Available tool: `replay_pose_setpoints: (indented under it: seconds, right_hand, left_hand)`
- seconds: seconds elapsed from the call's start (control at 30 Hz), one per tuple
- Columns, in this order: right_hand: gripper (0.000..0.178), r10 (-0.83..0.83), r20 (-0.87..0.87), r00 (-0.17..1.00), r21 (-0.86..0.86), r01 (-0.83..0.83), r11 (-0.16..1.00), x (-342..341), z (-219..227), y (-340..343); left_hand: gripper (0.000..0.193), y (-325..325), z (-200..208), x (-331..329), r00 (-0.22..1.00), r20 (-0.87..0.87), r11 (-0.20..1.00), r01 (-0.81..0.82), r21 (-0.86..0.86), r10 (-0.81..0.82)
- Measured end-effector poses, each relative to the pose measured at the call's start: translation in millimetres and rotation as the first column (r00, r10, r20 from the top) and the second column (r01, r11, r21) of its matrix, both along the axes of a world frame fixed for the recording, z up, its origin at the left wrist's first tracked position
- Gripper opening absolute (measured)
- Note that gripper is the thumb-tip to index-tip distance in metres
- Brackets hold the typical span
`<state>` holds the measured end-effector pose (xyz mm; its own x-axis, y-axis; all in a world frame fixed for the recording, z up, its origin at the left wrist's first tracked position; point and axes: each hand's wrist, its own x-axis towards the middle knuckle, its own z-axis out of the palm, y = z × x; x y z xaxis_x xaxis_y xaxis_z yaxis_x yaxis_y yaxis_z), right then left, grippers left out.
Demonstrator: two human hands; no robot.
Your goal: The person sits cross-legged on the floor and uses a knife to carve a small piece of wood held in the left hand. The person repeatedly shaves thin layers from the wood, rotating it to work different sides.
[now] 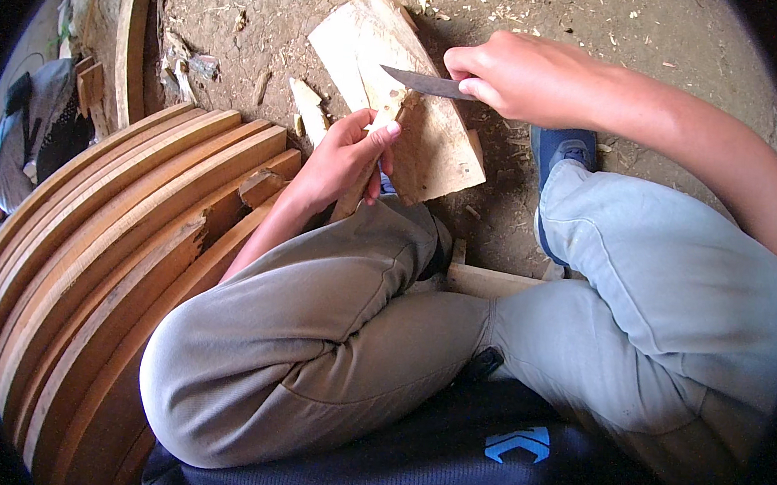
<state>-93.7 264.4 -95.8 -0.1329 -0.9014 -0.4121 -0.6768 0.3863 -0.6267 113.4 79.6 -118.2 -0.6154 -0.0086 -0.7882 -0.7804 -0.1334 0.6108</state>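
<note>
Nearest, the person's seated lap: grey trousers (pixel 315 282), left knee folded outward, right leg bent with a blue shoe (pixel 574 147) on the dirt floor (pixel 273 13). Close on the left, long planks (pixel 114 226) stand packed side by side, seeming to curve; their edges wall off that side, leaving the left arm a narrow lane between planks and knee.

Ahead of the knees, the left hand (pixel 354 156) is closed around a stick (pixel 349 206), thumb along its upper side, probably to steady it. The stick slants, its lower end by the left leg, its rough upper end over a broad pale slab (pixel 438 152). The slab lies tilted on the floor, likely as a backing that keeps the blade off the dirt.

Just beyond, the right hand (pixel 486 78) is wrapped around the handle of a knife (pixel 416 81). Its blade points left across the slab, just beside the stick's end; whether they touch, I cannot tell. The grip sits past the slab's right edge, so the knuckles have free air. Farther right and beyond is open floor with scattered chips; a scrap (pixel 308 109) hems the slab's left edge.
</note>
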Motion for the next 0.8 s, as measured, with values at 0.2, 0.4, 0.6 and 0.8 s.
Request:
replay_pose_setpoints:
  seconds: [0.2,0.4,0.6,0.8]
  right_hand:
    - [0.015,0.016,-0.025,1.0,-0.017,-0.016,1.0,2,-1,2]
    - [0.015,0.034,-0.04,0.999,-0.011,-0.034,0.999,4,0,3]
    - [0.015,0.06,-0.09,0.994,-0.032,-0.063,0.998,4,-1,1]
    - [0.026,-0.131,-0.078,0.988,-0.106,0.122,0.987,0,-10,0]
  left_hand:
    - [0.042,-1,-5,1,1.0,0.008,1.0,0.002,0.021,-0.002]
    - [0.042,0,-6,2,1.0,-0.012,1.0,0.024,-0.004,-0.024]
    - [0.04,-1,-3,5,1.0,0.014,0.996,-0.027,0.081,0.026]
    - [0.038,3,2,2,0.998,-0.043,0.998,0.054,0.029,-0.052]
